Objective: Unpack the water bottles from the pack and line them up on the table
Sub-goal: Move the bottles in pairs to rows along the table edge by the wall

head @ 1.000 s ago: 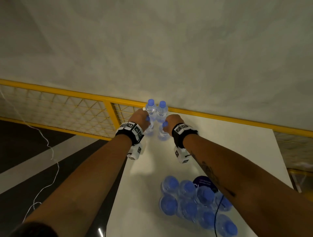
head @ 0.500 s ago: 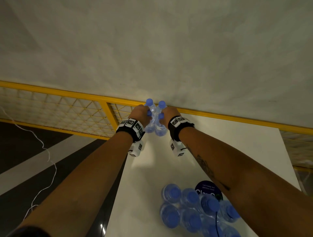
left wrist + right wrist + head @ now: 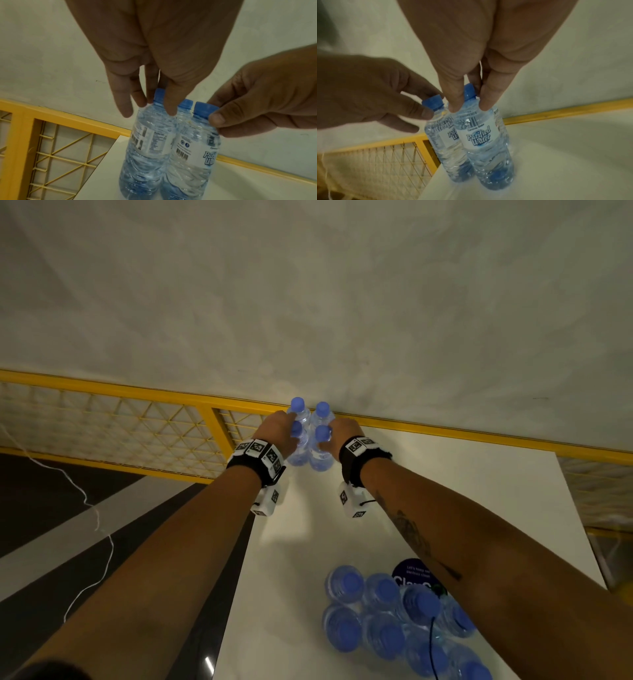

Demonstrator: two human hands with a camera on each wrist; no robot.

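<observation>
Left hand (image 3: 281, 431): pinching the neck of the near-left bottle (image 3: 145, 146) just under its cap, thumb and fingers curled round it.
Right hand (image 3: 337, 436): pinching the cap of the near-right bottle (image 3: 486, 146) in the same way.
Row so far: 4 bottles are standing in a tight 2 by 2 cluster at the far edge of the bench (image 3: 462, 501), upper centre of the head view, beside the yellow railing (image 3: 154, 395); the 2 far bottles (image 3: 310, 414) are standing free.
Left to do: the pack (image 3: 394, 621), lower centre of the frame, is still holding at least 8 bottles.
Change: both hands are sitting further up the frame than 1 second ago, and the 2 held bottles are now touching the far pair instead of standing short of it.
</observation>
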